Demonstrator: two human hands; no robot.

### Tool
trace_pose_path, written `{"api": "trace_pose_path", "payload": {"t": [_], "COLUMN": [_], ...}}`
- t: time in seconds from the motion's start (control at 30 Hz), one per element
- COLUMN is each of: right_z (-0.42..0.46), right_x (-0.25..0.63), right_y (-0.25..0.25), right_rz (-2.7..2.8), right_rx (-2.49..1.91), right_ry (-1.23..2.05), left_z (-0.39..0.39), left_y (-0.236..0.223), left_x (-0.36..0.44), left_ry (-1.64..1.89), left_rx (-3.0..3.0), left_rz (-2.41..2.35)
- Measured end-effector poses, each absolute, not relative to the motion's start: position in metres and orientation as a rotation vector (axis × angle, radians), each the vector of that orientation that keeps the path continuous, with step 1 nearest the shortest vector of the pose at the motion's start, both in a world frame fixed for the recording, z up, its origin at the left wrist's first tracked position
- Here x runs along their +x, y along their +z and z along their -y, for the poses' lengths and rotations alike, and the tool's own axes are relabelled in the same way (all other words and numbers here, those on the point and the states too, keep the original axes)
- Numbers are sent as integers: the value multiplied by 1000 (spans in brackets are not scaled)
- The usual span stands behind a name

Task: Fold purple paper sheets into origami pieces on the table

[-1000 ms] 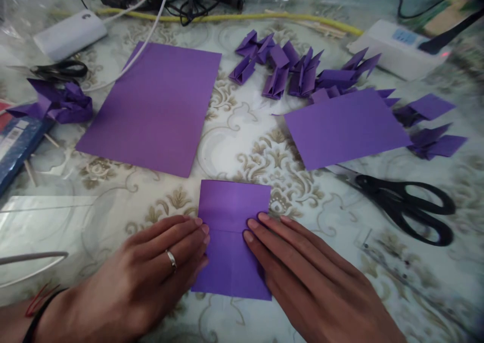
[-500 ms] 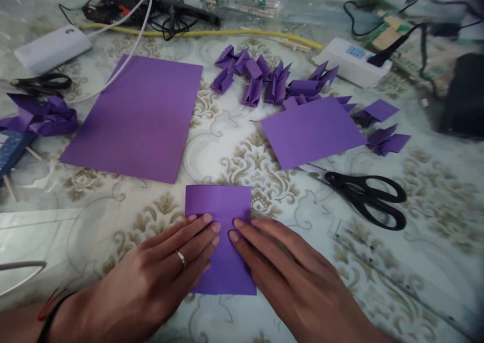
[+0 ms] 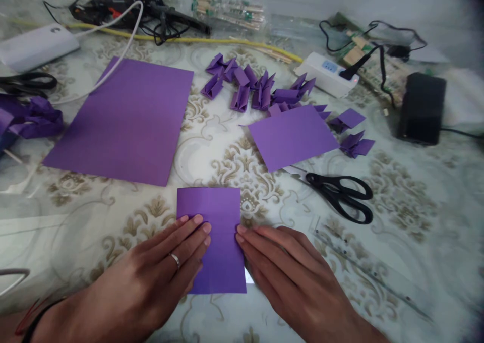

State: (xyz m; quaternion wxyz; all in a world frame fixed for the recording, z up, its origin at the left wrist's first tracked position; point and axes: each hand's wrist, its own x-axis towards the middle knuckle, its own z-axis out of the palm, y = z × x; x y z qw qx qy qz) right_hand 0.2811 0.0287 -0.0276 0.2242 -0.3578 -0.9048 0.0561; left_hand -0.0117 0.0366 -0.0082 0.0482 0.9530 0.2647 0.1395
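Observation:
A small upright rectangle of purple paper (image 3: 221,267) lies flat in front of me, with faint crease lines across it. My left hand (image 3: 159,267) rests on its left half, fingers stretched out and pressed down flat; a ring shows on one finger. At the right edge of the paper, the fingertips of my right hand (image 3: 291,267) touch the side, fingers straight and close together. My hands hide parts of both long edges. Beyond the right hand lie black-handled scissors (image 3: 340,194), their blades partly under another purple sheet (image 3: 293,138).
A large purple sheet (image 3: 128,126) lies at the left. Several folded purple pieces (image 3: 260,91) stand behind, near a white power strip (image 3: 328,75). A black phone (image 3: 423,108), a clear ruler (image 3: 370,270), a white power bank (image 3: 40,45) and a yellow cable (image 3: 227,41) surround them.
My right hand has slid right, from on top of the paper to its right edge. The left hand stays on the paper. The whole view has shifted slightly.

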Motion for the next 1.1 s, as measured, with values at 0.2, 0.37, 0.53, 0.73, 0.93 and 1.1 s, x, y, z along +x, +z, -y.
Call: {"api": "trace_pose_path", "payload": {"t": [0.2,0.37,0.53,0.73,0.93,1.1], "right_z": [-45,-58,-63,-66,-70,-69], "right_x": [272,258,251,251,270,283], "right_y": [-15,-15,-19,-17,-10,-10], "right_rz": [2682,2784,2806,2811,2834,2823], "right_rx": [-949,-941,-948,-951,-978,-1041], "right_ry": [133,91,113,119,50,23], "left_z": [-34,-33,-31,-29,-29,-26], "left_y": [-10,-11,-9,-11,-12,-17], "left_x": [-5,-1,-2,-6,-3,-1], "left_ry": [441,491,476,411,491,459], "left_rx": [2917,2882,2863,2819,2804,2788], "left_rz": [-877,-929,-936,-921,-954,-1039]}}
